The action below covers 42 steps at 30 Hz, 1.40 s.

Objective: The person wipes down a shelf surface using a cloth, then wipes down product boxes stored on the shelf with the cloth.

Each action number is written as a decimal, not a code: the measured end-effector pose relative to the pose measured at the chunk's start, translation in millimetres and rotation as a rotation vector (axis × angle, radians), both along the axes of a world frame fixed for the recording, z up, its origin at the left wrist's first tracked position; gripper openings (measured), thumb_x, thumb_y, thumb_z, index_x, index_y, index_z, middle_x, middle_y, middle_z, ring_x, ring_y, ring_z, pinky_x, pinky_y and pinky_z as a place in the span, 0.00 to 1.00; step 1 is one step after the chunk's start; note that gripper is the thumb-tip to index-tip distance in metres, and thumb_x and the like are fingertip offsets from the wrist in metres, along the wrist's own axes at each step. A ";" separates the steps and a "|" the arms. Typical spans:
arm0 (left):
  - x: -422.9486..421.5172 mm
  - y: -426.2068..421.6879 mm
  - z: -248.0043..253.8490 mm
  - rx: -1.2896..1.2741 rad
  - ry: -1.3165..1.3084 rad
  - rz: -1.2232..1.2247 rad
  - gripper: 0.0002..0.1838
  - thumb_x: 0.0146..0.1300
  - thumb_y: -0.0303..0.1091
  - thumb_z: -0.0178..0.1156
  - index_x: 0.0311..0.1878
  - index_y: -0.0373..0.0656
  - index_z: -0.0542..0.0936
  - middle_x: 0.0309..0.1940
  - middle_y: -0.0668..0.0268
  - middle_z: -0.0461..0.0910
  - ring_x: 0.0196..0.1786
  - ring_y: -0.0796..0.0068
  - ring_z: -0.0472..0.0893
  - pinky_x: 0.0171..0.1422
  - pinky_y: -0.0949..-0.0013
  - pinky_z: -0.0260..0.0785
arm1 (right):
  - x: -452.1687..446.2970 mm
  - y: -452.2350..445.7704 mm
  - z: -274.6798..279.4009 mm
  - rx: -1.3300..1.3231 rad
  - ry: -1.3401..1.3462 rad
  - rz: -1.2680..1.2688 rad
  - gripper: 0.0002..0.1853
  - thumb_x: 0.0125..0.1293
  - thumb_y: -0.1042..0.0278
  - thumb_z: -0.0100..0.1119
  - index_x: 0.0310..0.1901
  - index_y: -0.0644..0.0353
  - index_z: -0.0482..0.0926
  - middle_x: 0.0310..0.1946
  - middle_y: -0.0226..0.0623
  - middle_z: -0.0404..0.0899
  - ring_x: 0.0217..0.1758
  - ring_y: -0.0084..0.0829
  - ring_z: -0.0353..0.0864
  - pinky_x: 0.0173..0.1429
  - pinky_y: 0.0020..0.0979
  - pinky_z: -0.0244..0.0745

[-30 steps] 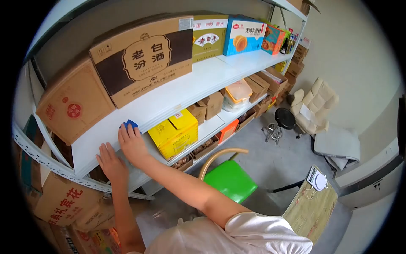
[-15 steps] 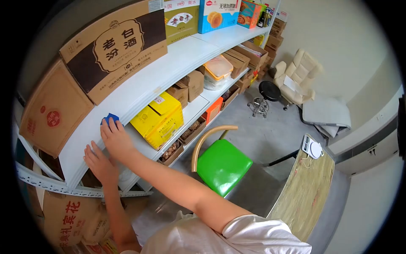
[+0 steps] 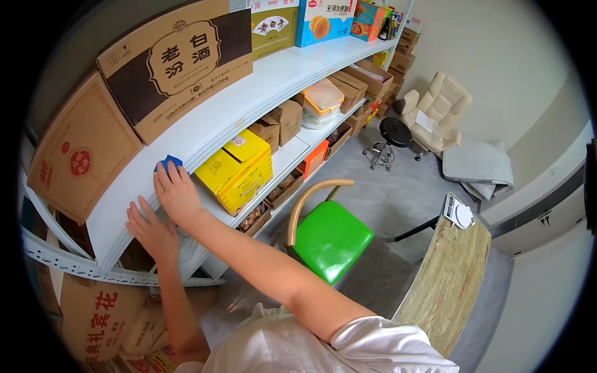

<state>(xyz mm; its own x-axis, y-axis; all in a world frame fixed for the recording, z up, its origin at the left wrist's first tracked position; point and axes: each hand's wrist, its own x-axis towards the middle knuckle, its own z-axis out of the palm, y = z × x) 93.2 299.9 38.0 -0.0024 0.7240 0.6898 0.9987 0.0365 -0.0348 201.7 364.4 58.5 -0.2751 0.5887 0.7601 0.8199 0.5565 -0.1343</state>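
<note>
My right hand (image 3: pixel 176 194) lies on the white metal shelf (image 3: pixel 186 142), pressing a blue cloth (image 3: pixel 169 163) under its fingertips. Most of the cloth is hidden by the fingers; a crumpled edge shows beyond them. Beside it and closer to me, my left hand (image 3: pixel 153 234) rests at the shelf's front edge with its fingers apart and nothing in them. Behind the hands, a brown and black carton (image 3: pixel 180 59) and a plain brown carton (image 3: pixel 84 152) stand on the same shelf.
On the shelf below are a yellow box (image 3: pixel 236 174) and a lidded plastic tub (image 3: pixel 322 98). A green-seated chair (image 3: pixel 333 239) stands to the right, near a wood-topped table (image 3: pixel 448 273) bearing a kitchen scale (image 3: pixel 459 214). A black stool (image 3: pixel 395 132) is farther back.
The view has shifted a little. Both hands and the blue cloth keep nearly the same place on the shelf.
</note>
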 end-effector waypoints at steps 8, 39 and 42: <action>5.0 -2.8 4.6 -0.035 -0.046 0.010 0.49 0.54 0.30 0.66 0.77 0.41 0.50 0.74 0.47 0.51 0.76 0.45 0.52 0.78 0.40 0.41 | 6.5 -2.3 5.9 -0.007 -0.038 0.019 0.26 0.60 0.65 0.54 0.59 0.71 0.75 0.64 0.54 0.69 0.67 0.51 0.66 0.70 0.46 0.59; -6.1 -5.2 1.8 -0.038 -0.052 -0.013 0.49 0.54 0.30 0.65 0.77 0.42 0.50 0.75 0.49 0.50 0.77 0.47 0.51 0.77 0.36 0.40 | 2.2 2.0 16.8 -0.084 0.039 0.006 0.18 0.54 0.67 0.58 0.47 0.65 0.80 0.48 0.42 0.75 0.53 0.42 0.71 0.59 0.44 0.65; -4.9 -5.6 2.9 -0.059 -0.071 -0.020 0.49 0.54 0.30 0.65 0.77 0.42 0.50 0.75 0.49 0.50 0.77 0.47 0.50 0.77 0.36 0.39 | 5.6 -4.4 24.0 -0.066 0.043 0.008 0.18 0.57 0.66 0.55 0.47 0.65 0.82 0.51 0.44 0.75 0.56 0.42 0.71 0.65 0.50 0.59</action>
